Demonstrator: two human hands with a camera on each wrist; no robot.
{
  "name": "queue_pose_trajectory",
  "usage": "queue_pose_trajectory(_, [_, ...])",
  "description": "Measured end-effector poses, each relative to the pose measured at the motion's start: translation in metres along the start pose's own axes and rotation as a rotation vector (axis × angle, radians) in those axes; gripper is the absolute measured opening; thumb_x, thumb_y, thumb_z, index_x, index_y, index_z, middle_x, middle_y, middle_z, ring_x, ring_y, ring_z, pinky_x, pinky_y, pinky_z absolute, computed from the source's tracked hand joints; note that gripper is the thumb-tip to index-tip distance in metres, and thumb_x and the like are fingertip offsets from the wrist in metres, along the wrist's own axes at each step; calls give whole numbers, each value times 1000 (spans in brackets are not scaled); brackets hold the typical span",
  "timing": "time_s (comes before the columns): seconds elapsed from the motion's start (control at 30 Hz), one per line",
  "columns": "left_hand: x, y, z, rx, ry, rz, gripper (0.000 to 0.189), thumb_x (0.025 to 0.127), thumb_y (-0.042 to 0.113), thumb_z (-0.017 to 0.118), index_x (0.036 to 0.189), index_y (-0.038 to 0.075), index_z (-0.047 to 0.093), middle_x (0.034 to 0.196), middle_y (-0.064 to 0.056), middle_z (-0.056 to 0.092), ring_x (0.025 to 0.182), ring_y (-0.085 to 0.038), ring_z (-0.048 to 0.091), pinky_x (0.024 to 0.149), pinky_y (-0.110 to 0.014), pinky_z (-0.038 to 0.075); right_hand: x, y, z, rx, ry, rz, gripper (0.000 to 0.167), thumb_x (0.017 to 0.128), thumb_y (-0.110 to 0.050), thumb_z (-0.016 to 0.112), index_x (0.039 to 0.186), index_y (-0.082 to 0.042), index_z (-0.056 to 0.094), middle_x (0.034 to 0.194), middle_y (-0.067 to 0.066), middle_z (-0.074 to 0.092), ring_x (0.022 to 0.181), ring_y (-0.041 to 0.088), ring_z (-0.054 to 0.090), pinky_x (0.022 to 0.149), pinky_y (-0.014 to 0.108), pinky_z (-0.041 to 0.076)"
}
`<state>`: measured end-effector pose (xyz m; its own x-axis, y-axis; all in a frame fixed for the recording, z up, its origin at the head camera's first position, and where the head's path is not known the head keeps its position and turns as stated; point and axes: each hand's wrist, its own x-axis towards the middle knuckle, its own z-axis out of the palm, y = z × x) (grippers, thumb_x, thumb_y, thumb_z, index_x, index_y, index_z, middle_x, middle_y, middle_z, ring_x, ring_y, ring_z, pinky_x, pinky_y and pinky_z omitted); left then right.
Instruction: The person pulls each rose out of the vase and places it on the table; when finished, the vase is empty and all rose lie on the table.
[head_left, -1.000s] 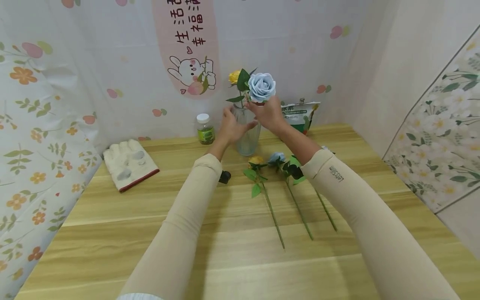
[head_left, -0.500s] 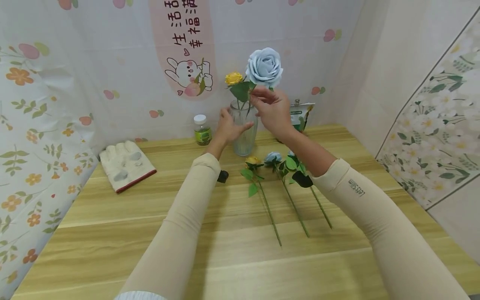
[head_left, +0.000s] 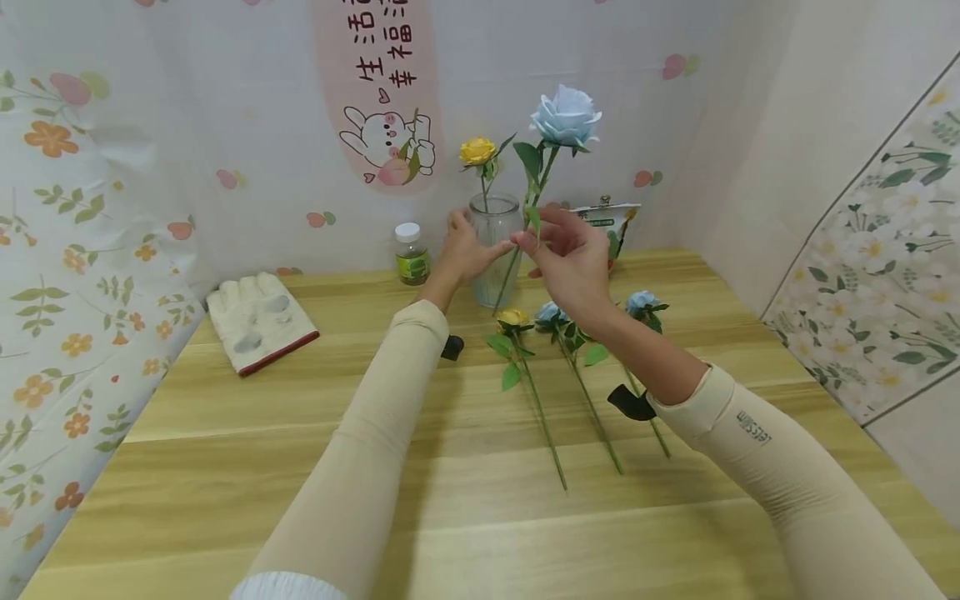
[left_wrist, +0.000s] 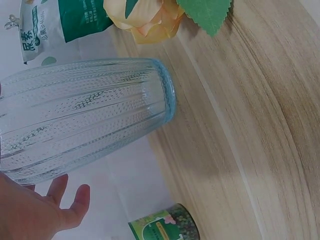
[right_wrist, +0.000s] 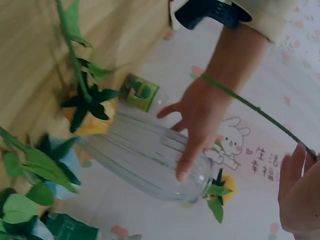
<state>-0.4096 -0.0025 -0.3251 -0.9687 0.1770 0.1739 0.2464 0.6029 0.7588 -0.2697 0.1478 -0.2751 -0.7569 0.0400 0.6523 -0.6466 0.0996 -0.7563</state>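
Note:
A ribbed clear glass vase [head_left: 486, 286] stands upright near the table's back, with one yellow rose [head_left: 477, 152] in it. My left hand [head_left: 467, 252] grips the vase near its rim; in the left wrist view some fingers of that hand [left_wrist: 30, 215] stick out free of the glass [left_wrist: 90, 110]. My right hand [head_left: 577, 262] pinches the stem of a pale blue rose [head_left: 566, 117], bloom upward, right of the vase. That stem slants down in front of the vase, outside it. In the right wrist view the green stem [right_wrist: 250, 106] passes before the left wrist.
Lying on the wooden table [head_left: 480, 525] are a yellow rose [head_left: 513, 318] and two blue roses [head_left: 551, 314], stems toward me. A white-capped jar [head_left: 411, 257] stands left of the vase. Behind my right hand is a clipped pouch [head_left: 609, 218]. A work glove [head_left: 258, 327] lies left.
My right hand has moved the blue rose up and to the right, away from the yellow one, and its stem now shows outside the vase. The left hand has stayed on the vase.

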Motion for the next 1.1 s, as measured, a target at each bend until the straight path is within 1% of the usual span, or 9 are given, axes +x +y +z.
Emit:
queue_pose_trajectory(0.07, [1,2,1,10,-5,2,104,85,58,70,152,8,8,155,-17,20,143,-33,29,113,-44,31,-8,2,-5,13,-45,127,37,92,1,68,127,6,59,86,-10,72,71,7,70,55,26,55])
queue_pose_trajectory(0.17, [1,3,2,19,-2,-12,102,86,56,70,151,8,9,154,-18,22,142,-34,30,112,-45,32,-21,6,-10,3,-131,292,42,93,-4,68,133,3,56,89,-7,72,69,10,71,54,29,55])
queue_pose_trajectory(0.3, [-1,5,1,21,14,-20,96,88,49,72,150,7,11,151,-18,25,139,-35,34,111,-44,34,-35,16,-16,-1,-227,446,43,93,-7,68,134,2,55,91,-1,73,71,16,73,55,32,56])
queue_pose_trajectory(0.43, [-2,7,0,1,12,-15,92,89,43,72,151,8,12,151,-17,26,138,-33,35,111,-43,34,-46,22,-21,-1,-291,622,47,94,-7,68,136,1,51,92,-1,73,69,18,72,54,31,55])
queue_pose_trajectory(0.6, [0,6,1,-15,-2,-17,96,88,50,71,152,10,10,152,-16,24,139,-32,33,111,-43,33,-56,28,-24,-36,-370,813,50,93,-2,67,138,4,46,92,1,74,66,15,71,50,27,50])
queue_pose_trajectory(0.7, [1,5,1,-9,3,-17,102,84,58,71,151,10,11,152,-16,24,141,-32,32,112,-43,32,-62,33,-23,-44,-423,876,62,92,1,67,145,5,36,97,6,74,66,15,71,50,25,48])
queue_pose_trajectory(0.83, [1,2,1,-3,6,-17,105,83,60,71,151,9,10,153,-17,23,142,-32,30,113,-44,31,-70,40,-17,-43,-495,920,72,91,3,67,151,5,27,110,17,71,66,17,71,51,26,51])
queue_pose_trajectory(0.93, [1,2,1,3,0,-20,105,83,60,70,151,9,9,154,-16,21,143,-32,28,113,-44,30,-74,44,-11,-43,-537,924,65,90,3,67,147,4,35,114,21,69,67,19,71,52,27,53])
queue_pose_trajectory(1.1, [1,3,1,7,-5,-34,105,84,61,69,152,11,7,155,-15,19,144,-31,26,113,-44,30,-75,49,-2,-45,-567,924,50,90,2,68,137,3,48,109,20,70,65,20,71,51,27,53])
